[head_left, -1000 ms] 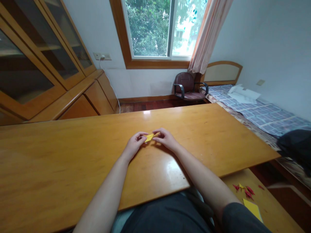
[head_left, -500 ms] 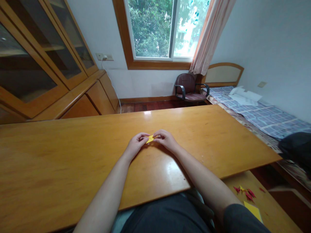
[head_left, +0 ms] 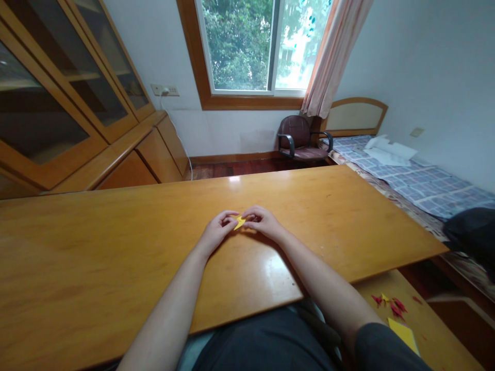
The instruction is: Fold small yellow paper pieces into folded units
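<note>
A small folded piece of yellow paper (head_left: pixel 240 222) is pinched between both my hands over the middle of the long wooden table (head_left: pixel 116 242). My left hand (head_left: pixel 216 233) grips its left end with thumb and fingers closed. The fingertips of my right hand (head_left: pixel 263 222) are closed on its right end. Both forearms rest on the table. Most of the paper is hidden by my fingers.
A lower wooden surface (head_left: pixel 425 319) at the bottom right carries several small red and yellow folded paper pieces (head_left: pixel 390 305) and a yellow sheet (head_left: pixel 402 334). Wooden cabinets (head_left: pixel 77 103) line the left wall. A chair (head_left: pixel 301 138) and a bed (head_left: pixel 417 180) stand behind, to the right.
The visible part of the yellow paper has shrunk and narrowed as my fingers closed in on it. Both hands stay in the same spot.
</note>
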Demonstrator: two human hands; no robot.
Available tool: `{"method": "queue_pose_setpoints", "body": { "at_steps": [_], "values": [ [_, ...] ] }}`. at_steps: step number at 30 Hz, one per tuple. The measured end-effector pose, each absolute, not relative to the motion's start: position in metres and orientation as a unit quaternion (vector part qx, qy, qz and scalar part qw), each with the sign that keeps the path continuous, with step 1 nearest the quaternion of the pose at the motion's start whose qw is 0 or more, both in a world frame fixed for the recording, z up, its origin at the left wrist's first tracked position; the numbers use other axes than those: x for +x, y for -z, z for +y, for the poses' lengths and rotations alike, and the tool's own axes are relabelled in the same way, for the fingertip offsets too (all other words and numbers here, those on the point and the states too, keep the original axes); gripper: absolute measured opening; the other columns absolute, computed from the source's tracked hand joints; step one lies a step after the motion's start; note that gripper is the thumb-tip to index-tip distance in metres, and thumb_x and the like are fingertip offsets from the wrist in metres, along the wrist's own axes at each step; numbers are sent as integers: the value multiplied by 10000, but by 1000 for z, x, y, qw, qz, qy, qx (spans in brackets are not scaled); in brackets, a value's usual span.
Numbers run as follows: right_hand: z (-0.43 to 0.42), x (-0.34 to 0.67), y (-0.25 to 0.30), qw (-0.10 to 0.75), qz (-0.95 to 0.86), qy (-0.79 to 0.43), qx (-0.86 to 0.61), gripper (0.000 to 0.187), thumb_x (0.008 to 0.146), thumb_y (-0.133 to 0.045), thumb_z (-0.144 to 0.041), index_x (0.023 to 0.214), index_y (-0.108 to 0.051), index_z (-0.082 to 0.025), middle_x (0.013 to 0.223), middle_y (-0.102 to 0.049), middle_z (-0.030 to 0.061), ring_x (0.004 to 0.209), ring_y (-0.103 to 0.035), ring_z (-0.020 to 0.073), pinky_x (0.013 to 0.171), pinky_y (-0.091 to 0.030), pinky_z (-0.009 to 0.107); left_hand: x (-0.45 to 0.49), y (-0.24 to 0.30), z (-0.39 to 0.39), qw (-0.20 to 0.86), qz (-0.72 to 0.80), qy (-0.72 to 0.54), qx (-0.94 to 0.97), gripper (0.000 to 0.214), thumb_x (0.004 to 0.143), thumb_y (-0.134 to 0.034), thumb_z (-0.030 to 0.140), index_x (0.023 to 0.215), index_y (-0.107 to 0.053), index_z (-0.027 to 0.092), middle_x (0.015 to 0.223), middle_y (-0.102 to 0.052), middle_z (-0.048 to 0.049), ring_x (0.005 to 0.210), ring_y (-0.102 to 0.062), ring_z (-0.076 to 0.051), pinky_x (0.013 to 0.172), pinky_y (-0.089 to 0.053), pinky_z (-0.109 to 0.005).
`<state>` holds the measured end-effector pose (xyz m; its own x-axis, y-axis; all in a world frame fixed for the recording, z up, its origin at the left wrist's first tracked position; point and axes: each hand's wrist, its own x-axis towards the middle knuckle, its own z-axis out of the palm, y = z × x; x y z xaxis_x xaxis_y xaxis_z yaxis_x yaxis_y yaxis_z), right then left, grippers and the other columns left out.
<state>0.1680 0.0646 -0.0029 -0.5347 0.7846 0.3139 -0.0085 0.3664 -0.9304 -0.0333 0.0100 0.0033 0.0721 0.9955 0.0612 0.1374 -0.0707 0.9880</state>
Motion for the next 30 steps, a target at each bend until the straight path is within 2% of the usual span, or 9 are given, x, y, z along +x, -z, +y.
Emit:
{"method": "queue_pose_setpoints", "body": {
  "at_steps": [12,21,30],
  "values": [
    [65,169,-1,397,-743,-457,-286,242,754,-750,-304,973,-727,-203,925,-645,29,798,-584,138,738,-476,262,-33,-3,11,470,493,-464,567,372,808,-652,407,1091,-622,167,783,-617,-11,737,-589,-148,691,-469,-249],
    [62,170,0,369,-710,-518,-304,305,737,-760,-359,976,-718,-174,822,-635,14,690,-561,117,631,-467,237,-31,-3,10,454,491,-448,593,320,823,-639,386,1064,-634,176,797,-611,-1,744,-581,-142,706,-458,-247],
    [63,172,-5,324,-691,-576,-293,299,722,-755,-288,981,-716,-142,751,-655,10,640,-557,100,588,-441,214,-32,-3,7,429,501,-421,622,289,858,-607,375,1067,-638,178,824,-617,-9,762,-580,-145,716,-460,-251]
  ]
}}
